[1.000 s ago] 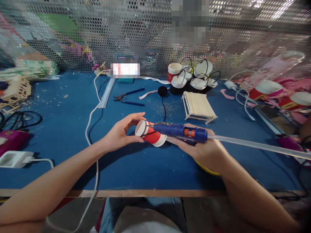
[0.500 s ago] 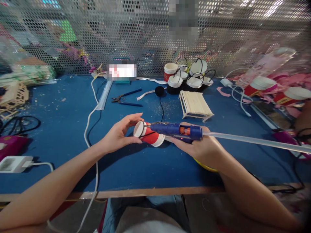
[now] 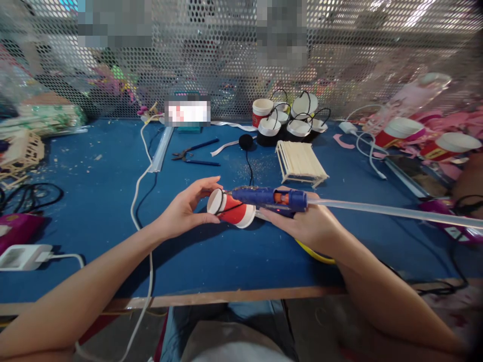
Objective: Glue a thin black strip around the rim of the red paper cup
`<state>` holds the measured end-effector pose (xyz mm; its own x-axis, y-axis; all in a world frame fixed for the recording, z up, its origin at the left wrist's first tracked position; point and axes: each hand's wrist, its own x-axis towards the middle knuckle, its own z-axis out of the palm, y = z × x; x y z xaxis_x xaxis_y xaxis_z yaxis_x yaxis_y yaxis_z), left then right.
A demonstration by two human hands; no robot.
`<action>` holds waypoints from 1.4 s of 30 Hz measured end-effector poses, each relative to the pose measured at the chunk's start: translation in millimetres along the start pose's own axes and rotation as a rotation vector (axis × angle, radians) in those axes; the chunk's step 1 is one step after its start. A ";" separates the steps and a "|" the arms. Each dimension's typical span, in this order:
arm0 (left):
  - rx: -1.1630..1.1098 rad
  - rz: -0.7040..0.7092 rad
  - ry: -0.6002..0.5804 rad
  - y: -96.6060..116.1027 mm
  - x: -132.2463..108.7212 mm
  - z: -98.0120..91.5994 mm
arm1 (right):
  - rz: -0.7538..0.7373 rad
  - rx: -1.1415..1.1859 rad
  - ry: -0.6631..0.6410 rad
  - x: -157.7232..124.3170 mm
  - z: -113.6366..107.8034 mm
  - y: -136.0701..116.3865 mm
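Note:
My left hand [image 3: 192,203] is closed around the base end of a red and white paper cup [image 3: 237,211], which lies tilted on its side above the table. A thin black cord [image 3: 225,208] runs across the cup's base and side. In my right hand [image 3: 305,218] is a blue hot glue gun [image 3: 256,196], gripped by its handle, with a long clear glue stick [image 3: 377,207] sticking out of its back. The gun's nozzle is at the cup near the cord; whether it touches cannot be made out. A small red light glows on the gun.
Pliers [image 3: 196,153], a black disc with a cord [image 3: 246,142] and a small slatted wooden stand [image 3: 301,162] lie beyond my hands. Several cups with black cord handles [image 3: 298,128] stand at the back. A white cable [image 3: 136,201] crosses the left side. Perforated metal [image 3: 222,65] bounds the rear.
The glue gun and my right hand have shifted slightly left. My left hand and the cup have stayed nearly still.

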<state>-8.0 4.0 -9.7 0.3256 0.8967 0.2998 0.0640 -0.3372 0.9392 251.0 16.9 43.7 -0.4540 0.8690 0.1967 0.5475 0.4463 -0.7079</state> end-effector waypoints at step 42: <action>-0.037 -0.011 0.199 -1.2 6.5 -1.6 | -0.172 -0.375 0.253 52.3 -14.6 27.6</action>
<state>-7.4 10.7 -8.6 0.1316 0.9404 0.3135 0.0301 -0.3198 0.9470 252.6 77.8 44.4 -0.4000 0.7799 0.4814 0.7166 0.5936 -0.3662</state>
